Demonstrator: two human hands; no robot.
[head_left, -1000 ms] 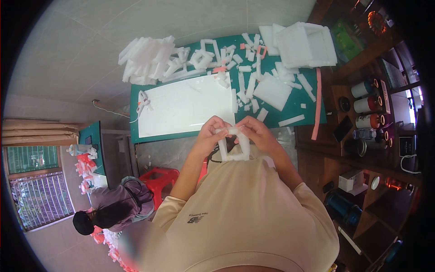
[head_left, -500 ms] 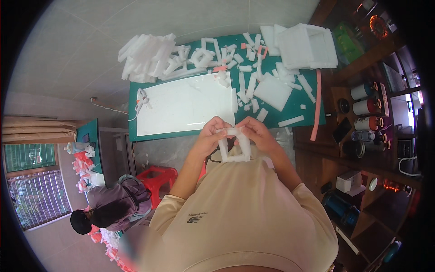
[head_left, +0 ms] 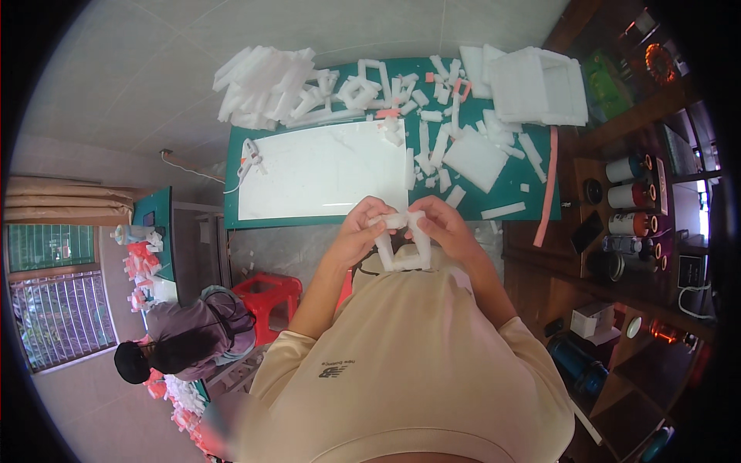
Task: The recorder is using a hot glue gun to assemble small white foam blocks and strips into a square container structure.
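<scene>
A small four-sided frame of white foam strips [head_left: 419,245] is held between my two hands, in front of my shirt and just off the near edge of the table. My left hand [head_left: 361,230] pinches its upper left corner with thumb and fingers. On the upper right corner, my right hand [head_left: 441,224] has its fingers closed round the side strip. The top strip and the right strip look slightly apart at that corner, though the fingers partly hide it. Beyond my hands lies a white board [head_left: 316,174] on the green table top [head_left: 509,185].
A glue gun [head_left: 250,158] with a cord rests at the board's left edge. Foam strips [head_left: 266,85] are heaped at the back left, with a foam box [head_left: 540,89] at the back right. Shelves [head_left: 610,293] stand right; a red stool [head_left: 270,301] and a seated person [head_left: 197,332] are left.
The top strip of the foam frame now sits a little apart from the right strip, where they met before. My hands stay close together. The whole view has shifted slightly.
</scene>
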